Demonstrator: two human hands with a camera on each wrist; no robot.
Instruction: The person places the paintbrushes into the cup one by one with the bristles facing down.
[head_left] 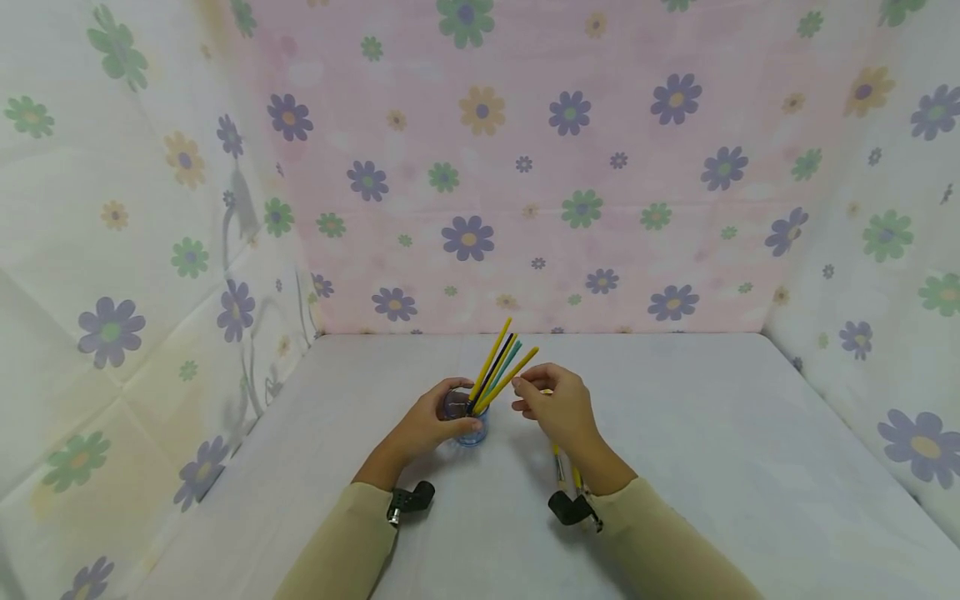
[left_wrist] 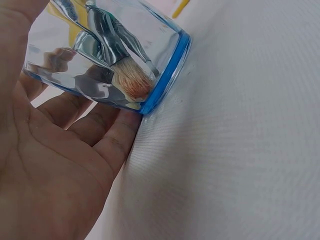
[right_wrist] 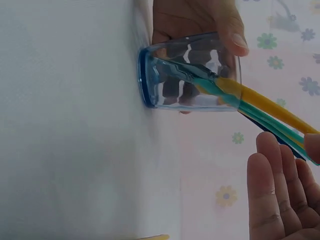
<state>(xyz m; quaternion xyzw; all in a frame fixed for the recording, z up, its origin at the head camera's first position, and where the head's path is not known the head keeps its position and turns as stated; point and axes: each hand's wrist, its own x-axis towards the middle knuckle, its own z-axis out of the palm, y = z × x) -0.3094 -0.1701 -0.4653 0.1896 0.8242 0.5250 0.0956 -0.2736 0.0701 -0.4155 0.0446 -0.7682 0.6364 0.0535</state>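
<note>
My left hand [head_left: 420, 427] grips a clear glass cup [head_left: 472, 433] with a blue base, thumb on the near side and fingers round the far side. Several paintbrushes [head_left: 495, 375] lean to the right in it, with yellow, dark and teal handles up. Through the glass, the left wrist view shows brush bristles [left_wrist: 132, 80] and metal ferrules [left_wrist: 107, 37] near the base. Beside the handles is my right hand [head_left: 558, 407], its fingers loosely bent. In the right wrist view its thumb [right_wrist: 312, 147] overlaps the handle ends; contact is unclear.
More yellow-handled brushes [head_left: 557, 458] lie on the white-covered table [head_left: 712, 433], partly hidden under my right wrist. Flower-patterned cloth [head_left: 525, 183] hangs behind the table and on both sides. A small black wrist camera [head_left: 573, 507] sits at each cuff.
</note>
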